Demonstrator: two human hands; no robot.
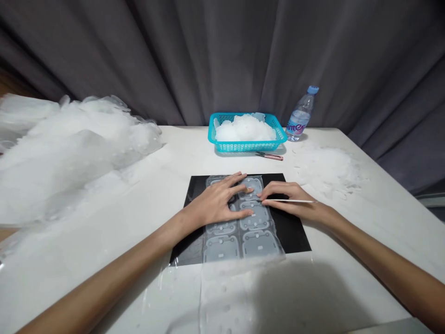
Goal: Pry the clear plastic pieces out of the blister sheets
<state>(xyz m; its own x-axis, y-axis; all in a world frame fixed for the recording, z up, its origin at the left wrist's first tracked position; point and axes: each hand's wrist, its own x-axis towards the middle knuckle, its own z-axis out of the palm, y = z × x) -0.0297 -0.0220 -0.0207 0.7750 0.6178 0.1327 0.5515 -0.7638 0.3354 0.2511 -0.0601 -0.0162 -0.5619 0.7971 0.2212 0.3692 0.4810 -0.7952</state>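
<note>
A translucent plastic sheet [259, 243] with rows of moulded rounded-square shapes lies over a black mat [295, 236] and runs off its near edge onto the table. My left hand [222, 199] rests flat on this sheet with its fingers spread, pressing on the upper shapes. At the sheet's right edge, my right hand [287, 197] pinches a slim white stick-like tool [295, 201]. Its tip meets the sheet between two shapes, close to my left fingertips; what kind of tip it has is too small to tell.
Behind the mat stands a turquoise basket [248, 147] of white translucent pieces, with pink-handled snips [273, 157] before it. A water bottle [299, 118] is beside the basket. White scraps [330, 169] lie right; a large pile of translucent plastic [76, 153] fills the left.
</note>
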